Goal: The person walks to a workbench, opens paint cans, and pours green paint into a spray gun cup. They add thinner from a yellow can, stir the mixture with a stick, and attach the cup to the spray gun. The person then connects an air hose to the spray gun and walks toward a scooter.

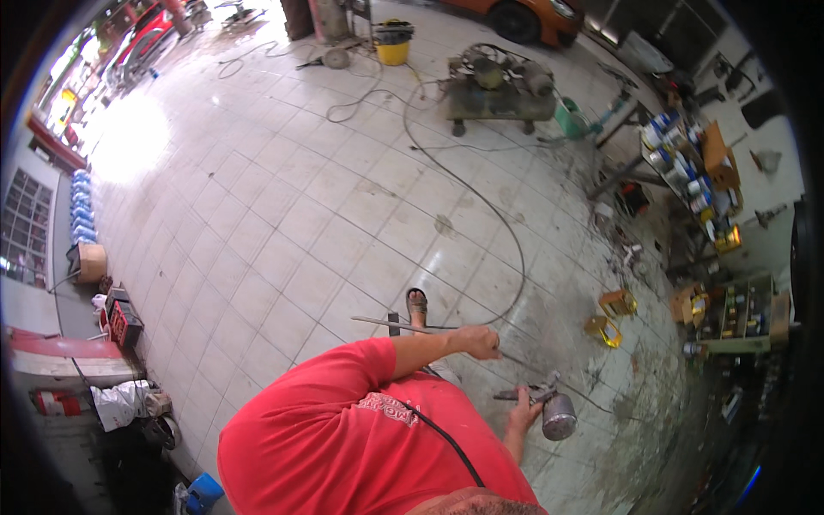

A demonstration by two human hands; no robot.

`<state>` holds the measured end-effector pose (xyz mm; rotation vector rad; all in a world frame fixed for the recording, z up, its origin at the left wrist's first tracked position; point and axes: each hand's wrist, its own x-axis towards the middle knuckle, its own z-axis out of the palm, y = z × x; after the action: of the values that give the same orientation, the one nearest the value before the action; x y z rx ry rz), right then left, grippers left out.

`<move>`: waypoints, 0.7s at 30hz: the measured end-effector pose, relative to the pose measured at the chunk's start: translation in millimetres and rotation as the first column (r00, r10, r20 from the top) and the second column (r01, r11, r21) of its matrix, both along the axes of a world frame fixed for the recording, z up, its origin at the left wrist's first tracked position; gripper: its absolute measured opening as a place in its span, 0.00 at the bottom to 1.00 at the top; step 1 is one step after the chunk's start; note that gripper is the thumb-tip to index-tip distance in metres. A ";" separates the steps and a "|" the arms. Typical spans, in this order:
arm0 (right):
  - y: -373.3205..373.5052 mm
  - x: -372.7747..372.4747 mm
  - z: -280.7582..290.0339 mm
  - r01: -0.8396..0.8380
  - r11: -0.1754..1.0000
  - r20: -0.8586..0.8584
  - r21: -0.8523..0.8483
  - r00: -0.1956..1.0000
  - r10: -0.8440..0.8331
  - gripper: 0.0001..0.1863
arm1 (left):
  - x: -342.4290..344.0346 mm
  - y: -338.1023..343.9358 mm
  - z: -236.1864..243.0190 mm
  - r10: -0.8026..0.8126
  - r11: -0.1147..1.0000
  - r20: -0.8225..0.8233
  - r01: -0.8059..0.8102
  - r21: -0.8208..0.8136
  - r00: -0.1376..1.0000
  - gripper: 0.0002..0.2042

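Head cam shows spray gun (554, 408) in R fingers (524, 410), cup (560, 420) alongside.

Pale tiled floor (283, 206) (grimy toward the right), bright glare (129, 142) at upper left, gridded window (26, 225), compartmented shelf (734, 346).

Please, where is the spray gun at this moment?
In the head view, the spray gun is low, right of centre, in the right hand, below and right of the left hand.
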<state>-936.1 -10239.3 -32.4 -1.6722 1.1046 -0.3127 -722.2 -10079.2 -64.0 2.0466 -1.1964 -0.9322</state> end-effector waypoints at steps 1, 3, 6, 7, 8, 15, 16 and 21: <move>9.1 10.7 6.1 -0.008 1.000 -0.094 -0.026 0.996 0.006 0.30 | 6.5 33.2 28.7 0.040 0.997 -0.059 -0.036 0.073 0.997 0.17; 21.8 31.0 -7.1 -0.030 0.994 -0.198 -0.107 0.980 0.008 0.32 | 35.1 95.1 20.0 -0.023 0.999 -0.053 0.025 0.037 0.998 0.17; 37.3 60.7 -49.7 -0.106 0.940 -0.297 -0.324 0.955 0.005 0.35 | 87.7 191.7 25.1 -0.003 0.999 -0.050 0.005 0.041 0.999 0.16; 42.6 80.1 -64.9 -0.145 0.939 -0.305 -0.312 0.951 0.046 0.34 | 109.8 232.4 31.7 0.029 0.997 -0.053 -0.025 0.072 0.998 0.16; 48.7 97.3 -73.1 -0.174 0.937 -0.315 -0.303 0.946 0.074 0.34 | 130.7 269.6 43.5 0.038 0.994 -0.042 -0.033 0.106 0.998 0.16; 158.0 252.3 -80.8 -0.487 0.789 -0.424 -0.375 0.847 0.321 0.30 | 211.5 505.9 88.8 0.408 0.909 -0.105 -0.415 -0.049 0.907 0.13; 175.1 272.8 -87.5 -0.541 0.740 -0.468 -0.399 0.814 0.343 0.31 | 217.4 537.4 107.8 0.483 0.872 -0.127 -0.490 -0.023 0.866 0.13; 297.9 373.7 -110.5 -0.661 0.471 -0.411 -0.585 0.742 0.530 0.28 | 228.4 697.4 105.8 0.684 0.725 0.183 -0.685 -0.069 0.706 0.19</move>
<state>-562.4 -9941.4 -142.9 -2.7226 0.4112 -0.1172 -493.8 -9381.8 41.8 2.3543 -0.4085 -0.3619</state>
